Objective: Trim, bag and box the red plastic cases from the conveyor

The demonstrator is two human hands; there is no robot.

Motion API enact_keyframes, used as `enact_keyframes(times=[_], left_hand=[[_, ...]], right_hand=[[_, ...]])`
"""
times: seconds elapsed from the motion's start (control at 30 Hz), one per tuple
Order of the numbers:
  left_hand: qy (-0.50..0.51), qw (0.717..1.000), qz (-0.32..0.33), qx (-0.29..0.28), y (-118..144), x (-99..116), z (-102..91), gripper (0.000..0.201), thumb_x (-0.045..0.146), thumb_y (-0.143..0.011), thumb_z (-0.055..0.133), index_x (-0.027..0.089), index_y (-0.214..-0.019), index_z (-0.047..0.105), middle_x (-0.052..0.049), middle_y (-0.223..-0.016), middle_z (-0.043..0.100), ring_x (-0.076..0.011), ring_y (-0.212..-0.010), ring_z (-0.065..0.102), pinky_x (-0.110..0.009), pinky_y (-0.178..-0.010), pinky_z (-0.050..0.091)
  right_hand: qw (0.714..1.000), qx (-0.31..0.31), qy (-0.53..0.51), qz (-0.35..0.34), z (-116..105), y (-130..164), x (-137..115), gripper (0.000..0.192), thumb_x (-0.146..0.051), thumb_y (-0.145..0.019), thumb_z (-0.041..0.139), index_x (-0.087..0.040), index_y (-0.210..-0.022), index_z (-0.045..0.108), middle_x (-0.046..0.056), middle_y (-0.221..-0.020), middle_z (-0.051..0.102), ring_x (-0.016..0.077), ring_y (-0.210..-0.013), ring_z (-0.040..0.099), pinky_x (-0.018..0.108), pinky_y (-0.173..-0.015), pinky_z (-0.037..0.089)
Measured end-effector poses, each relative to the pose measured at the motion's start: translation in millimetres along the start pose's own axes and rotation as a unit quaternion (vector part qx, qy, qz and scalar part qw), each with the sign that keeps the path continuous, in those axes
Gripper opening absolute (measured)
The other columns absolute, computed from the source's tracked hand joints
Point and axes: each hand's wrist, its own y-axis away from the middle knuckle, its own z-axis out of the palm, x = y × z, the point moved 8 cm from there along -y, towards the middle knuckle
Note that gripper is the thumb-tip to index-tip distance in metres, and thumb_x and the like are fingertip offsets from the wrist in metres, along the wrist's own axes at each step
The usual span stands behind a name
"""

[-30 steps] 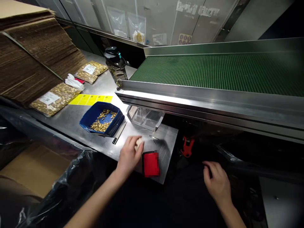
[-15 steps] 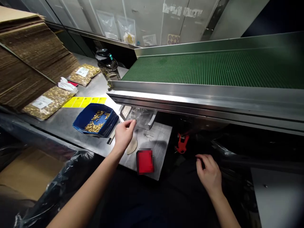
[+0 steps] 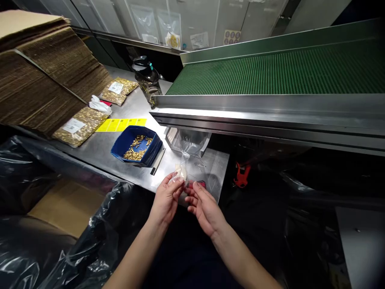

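— What are your hands doing right now?
— My left hand (image 3: pixel 167 196) is pinching the lower edge of a clear plastic bag (image 3: pixel 189 154), fingers (image 3: pixel 177 181) clamped together on the film. My right hand (image 3: pixel 203 204) is sitting just beside it, fingertips touching the same edge, pressed on the plastic.

— Where is the bag hanging?
— It is standing up from my hands over the near edge of the steel bench (image 3: pixel 126 110), in front of the conveyor (image 3: pixel 270 74).

— Anything close by?
— A blue tray (image 3: pixel 120 146) of gold-coloured bits is lying just left, a red tool (image 3: pixel 242 178) hanging to the right.
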Motion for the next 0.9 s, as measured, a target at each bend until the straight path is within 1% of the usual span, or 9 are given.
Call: enact_keyframes(times=[0.1,0.2,0.3,0.4,0.5,0.57,0.63,0.77,0.9], left_hand=[[-0.086,0.996,0.020,-0.016,-2,-2,-5.9,0.054,0.033,-0.069,0.089,0.017,-0.113,0.060,-0.005,-0.089,0.072,-0.0168,-0.075,0.069,-0.029,-0.073,0.057],[-0.209,0.973,0.099,-0.001,-1,9,-12.1,0.056,0.040,-0.073,0.085,0.019,-0.117,0.058,-0.009,-0.102,0.069,-0.0241,-0.092,0.068,-0.035,-0.076,0.056],[-0.337,0.916,0.218,0.017,-3,36,-3.0,0.047,0.040,-0.084,0.077,0.025,-0.124,0.058,-0.009,-0.124,0.060,-0.0269,-0.115,0.059,-0.037,-0.088,0.051],[-0.447,0.845,0.293,-0.030,-25,56,27.1,0.044,0.033,-0.086,0.073,0.029,-0.129,0.062,-0.007,-0.125,0.059,-0.0268,-0.115,0.058,-0.039,-0.098,0.048],[-0.537,0.777,0.322,-0.063,-66,67,52.9,0.037,0.022,-0.080,0.075,0.026,-0.116,0.071,-0.007,-0.106,0.062,-0.0303,-0.109,0.060,-0.042,-0.099,0.047],[-0.581,0.741,0.331,-0.058,-91,74,60.6,0.015,0.019,-0.083,0.069,0.021,-0.097,0.075,-0.009,-0.098,0.062,-0.0333,-0.107,0.060,-0.044,-0.095,0.048],[-0.609,0.715,0.341,-0.045,-105,79,63.2,0.014,0.019,-0.089,0.060,0.018,-0.091,0.074,-0.012,-0.097,0.062,-0.0345,-0.106,0.060,-0.044,-0.092,0.048],[-0.630,0.681,0.363,-0.085,-98,80,68.1,0.028,0.031,-0.100,0.049,0.018,-0.104,0.073,-0.010,-0.098,0.064,-0.0286,-0.101,0.063,-0.039,-0.090,0.049],[-0.645,0.640,0.369,-0.195,-80,59,77.1,0.023,0.044,-0.090,0.068,0.024,-0.097,0.077,-0.005,-0.102,0.068,-0.0247,-0.101,0.062,-0.034,-0.093,0.049]], right_hand=[[0.993,0.071,0.062,-0.068,-22,-12,-18,0.053,-0.055,-0.077,0.080,-0.020,-0.115,0.071,0.006,-0.105,0.076,0.0083,-0.063,0.062,0.017,-0.051,0.046],[0.979,0.107,0.124,-0.119,-34,-18,-35,0.044,-0.055,-0.076,0.081,-0.015,-0.093,0.074,0.004,-0.081,0.076,0.0067,-0.051,0.053,0.018,-0.047,0.043],[0.960,0.124,0.193,-0.160,-37,-19,-47,0.041,-0.052,-0.075,0.082,-0.014,-0.088,0.074,0.003,-0.070,0.075,0.0082,-0.048,0.052,0.020,-0.048,0.044],[0.948,0.111,0.239,-0.180,-30,-20,-50,0.039,-0.050,-0.078,0.080,-0.015,-0.093,0.072,0.003,-0.072,0.077,0.0099,-0.049,0.055,0.021,-0.051,0.046],[0.940,0.090,0.270,-0.187,-21,-17,-47,0.036,-0.048,-0.083,0.075,-0.015,-0.095,0.072,0.004,-0.075,0.078,0.0099,-0.050,0.056,0.021,-0.053,0.047],[0.935,0.084,0.288,-0.190,-18,-10,-47,0.034,-0.048,-0.086,0.073,-0.015,-0.095,0.072,0.005,-0.078,0.078,0.0098,-0.051,0.056,0.021,-0.052,0.047],[0.930,0.083,0.301,-0.196,-20,0,-47,0.032,-0.047,-0.088,0.070,-0.016,-0.094,0.073,0.005,-0.079,0.078,0.0099,-0.051,0.056,0.021,-0.052,0.047],[0.920,0.088,0.322,-0.206,-27,20,-48,0.029,-0.045,-0.092,0.067,-0.017,-0.093,0.072,0.005,-0.079,0.078,0.0103,-0.050,0.055,0.023,-0.055,0.050],[0.906,0.093,0.352,-0.216,-26,24,-51,0.025,-0.042,-0.093,0.064,-0.017,-0.092,0.072,0.004,-0.078,0.077,0.0115,-0.052,0.058,0.024,-0.056,0.050]])
